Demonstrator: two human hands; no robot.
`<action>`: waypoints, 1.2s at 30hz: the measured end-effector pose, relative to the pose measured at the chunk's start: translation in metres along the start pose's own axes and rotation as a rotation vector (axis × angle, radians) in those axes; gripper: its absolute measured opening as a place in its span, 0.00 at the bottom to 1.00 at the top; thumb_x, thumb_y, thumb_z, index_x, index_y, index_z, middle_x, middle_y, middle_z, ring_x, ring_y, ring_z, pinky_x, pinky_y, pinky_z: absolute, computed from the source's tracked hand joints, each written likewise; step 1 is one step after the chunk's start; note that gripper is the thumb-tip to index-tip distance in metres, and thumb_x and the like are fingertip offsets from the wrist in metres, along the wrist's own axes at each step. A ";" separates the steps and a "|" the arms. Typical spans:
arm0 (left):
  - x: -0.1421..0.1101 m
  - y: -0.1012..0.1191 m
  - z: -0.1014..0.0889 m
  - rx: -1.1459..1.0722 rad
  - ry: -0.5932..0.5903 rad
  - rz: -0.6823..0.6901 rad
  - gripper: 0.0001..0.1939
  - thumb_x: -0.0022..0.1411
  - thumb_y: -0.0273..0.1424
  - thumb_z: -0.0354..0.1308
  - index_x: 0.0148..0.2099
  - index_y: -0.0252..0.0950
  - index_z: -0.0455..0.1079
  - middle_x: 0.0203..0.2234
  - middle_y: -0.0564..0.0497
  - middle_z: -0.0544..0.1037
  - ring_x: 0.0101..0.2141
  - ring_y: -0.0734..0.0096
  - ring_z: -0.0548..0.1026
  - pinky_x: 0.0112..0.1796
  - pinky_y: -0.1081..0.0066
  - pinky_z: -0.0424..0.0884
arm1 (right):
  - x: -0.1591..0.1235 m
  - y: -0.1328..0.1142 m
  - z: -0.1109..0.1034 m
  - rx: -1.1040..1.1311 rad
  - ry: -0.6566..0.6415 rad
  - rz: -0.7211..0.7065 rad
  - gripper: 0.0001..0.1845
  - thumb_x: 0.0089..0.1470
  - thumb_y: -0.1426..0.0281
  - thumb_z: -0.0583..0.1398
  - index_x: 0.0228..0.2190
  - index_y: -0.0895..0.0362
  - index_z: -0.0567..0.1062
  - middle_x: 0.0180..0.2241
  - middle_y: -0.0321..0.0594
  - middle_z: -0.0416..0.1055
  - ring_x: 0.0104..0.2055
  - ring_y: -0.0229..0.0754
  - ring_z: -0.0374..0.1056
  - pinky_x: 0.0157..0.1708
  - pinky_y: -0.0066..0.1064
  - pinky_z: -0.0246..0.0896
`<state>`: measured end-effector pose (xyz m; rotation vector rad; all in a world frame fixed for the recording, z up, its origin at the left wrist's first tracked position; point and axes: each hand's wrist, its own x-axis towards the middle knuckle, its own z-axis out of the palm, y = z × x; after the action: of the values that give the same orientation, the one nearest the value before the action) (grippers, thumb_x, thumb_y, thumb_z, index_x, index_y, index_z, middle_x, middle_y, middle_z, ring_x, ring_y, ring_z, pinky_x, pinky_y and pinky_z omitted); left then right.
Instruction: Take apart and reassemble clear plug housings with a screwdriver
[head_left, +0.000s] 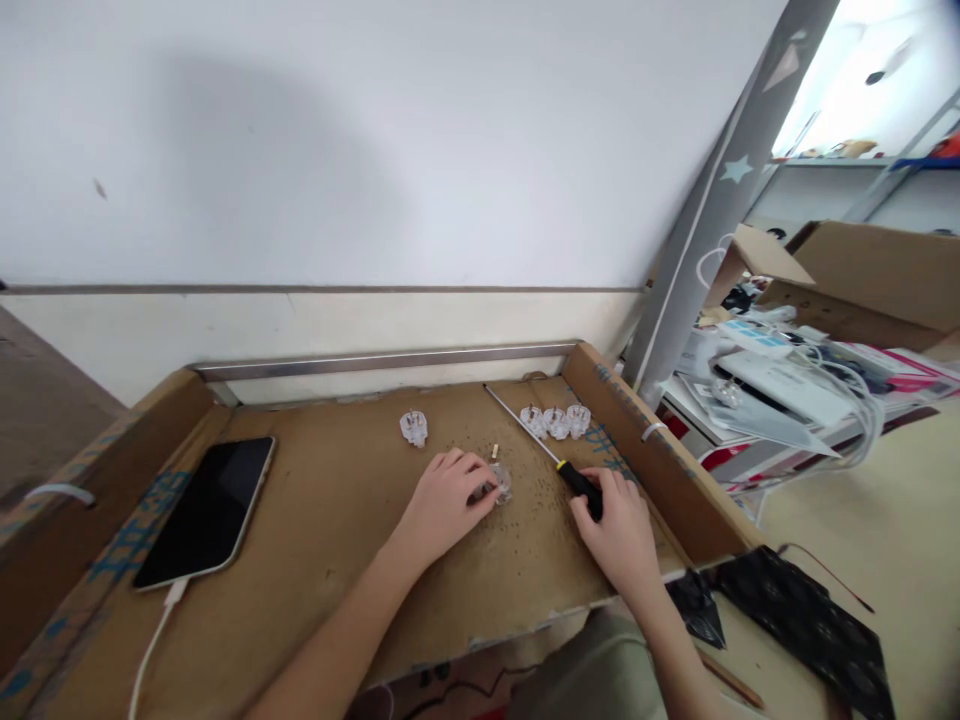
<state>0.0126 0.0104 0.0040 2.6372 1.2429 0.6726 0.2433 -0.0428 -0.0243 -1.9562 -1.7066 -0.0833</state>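
My left hand (448,497) is closed on a clear plastic plug (502,485) at the middle of the cardboard surface (322,520). A brass-coloured pin (495,452) stands up at the plug's far side. My right hand (619,520) wraps round the black handle of a screwdriver (574,476), whose shaft points away and to the left with its tip near the back. Just right of the shaft, three clear plugs (555,422) sit in a row. Another clear plug (413,428) lies alone, beyond my left hand. Small dark specks are scattered around the held plug.
A phone (206,512) with a white cable lies at the left. Raised cardboard edges (660,465) border the surface at both sides, and a pale wall (420,325) rises behind. Cluttered boxes and cables (795,370) stand at the right, with a black plastic bag (810,620) nearer.
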 end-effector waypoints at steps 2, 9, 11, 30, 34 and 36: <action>0.000 0.000 0.002 -0.006 -0.010 -0.008 0.05 0.62 0.32 0.53 0.36 0.39 0.71 0.36 0.53 0.75 0.40 0.65 0.67 0.43 0.65 0.61 | 0.000 0.001 0.000 0.003 0.004 -0.002 0.11 0.50 0.69 0.53 0.37 0.57 0.68 0.37 0.40 0.69 0.40 0.43 0.60 0.40 0.32 0.51; 0.000 0.001 0.002 -0.026 -0.017 -0.018 0.05 0.61 0.32 0.54 0.35 0.39 0.70 0.35 0.52 0.75 0.40 0.65 0.69 0.44 0.64 0.61 | 0.000 0.000 0.000 0.011 0.024 -0.014 0.11 0.50 0.70 0.53 0.37 0.58 0.68 0.36 0.41 0.69 0.39 0.43 0.61 0.39 0.33 0.52; -0.001 0.001 0.002 -0.036 -0.015 -0.018 0.06 0.62 0.32 0.53 0.35 0.39 0.71 0.35 0.52 0.75 0.39 0.65 0.69 0.43 0.64 0.61 | 0.000 0.001 0.000 0.014 0.025 -0.020 0.10 0.50 0.70 0.53 0.37 0.57 0.68 0.36 0.41 0.69 0.39 0.43 0.61 0.39 0.32 0.52; 0.000 0.004 0.005 -0.087 0.014 -0.032 0.05 0.60 0.33 0.54 0.38 0.39 0.70 0.33 0.52 0.75 0.38 0.65 0.70 0.43 0.64 0.64 | 0.000 0.001 0.003 -0.016 0.037 -0.024 0.11 0.51 0.69 0.52 0.37 0.57 0.68 0.36 0.41 0.69 0.39 0.42 0.61 0.39 0.32 0.51; -0.008 -0.001 -0.016 -0.047 0.075 -0.084 0.13 0.61 0.38 0.54 0.46 0.40 0.69 0.40 0.50 0.76 0.42 0.63 0.71 0.45 0.64 0.65 | -0.001 0.000 0.003 -0.032 0.048 -0.012 0.11 0.51 0.68 0.52 0.37 0.57 0.68 0.36 0.41 0.69 0.40 0.43 0.61 0.38 0.32 0.49; -0.023 -0.018 -0.041 0.082 0.149 -0.193 0.17 0.62 0.41 0.51 0.50 0.41 0.67 0.44 0.49 0.75 0.46 0.61 0.70 0.48 0.63 0.64 | -0.001 0.000 0.003 -0.031 0.049 -0.011 0.11 0.51 0.68 0.52 0.37 0.57 0.68 0.36 0.41 0.69 0.40 0.43 0.62 0.38 0.32 0.49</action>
<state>-0.0312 0.0023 0.0275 2.5236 1.5738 0.8135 0.2425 -0.0424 -0.0268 -1.9511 -1.6942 -0.1611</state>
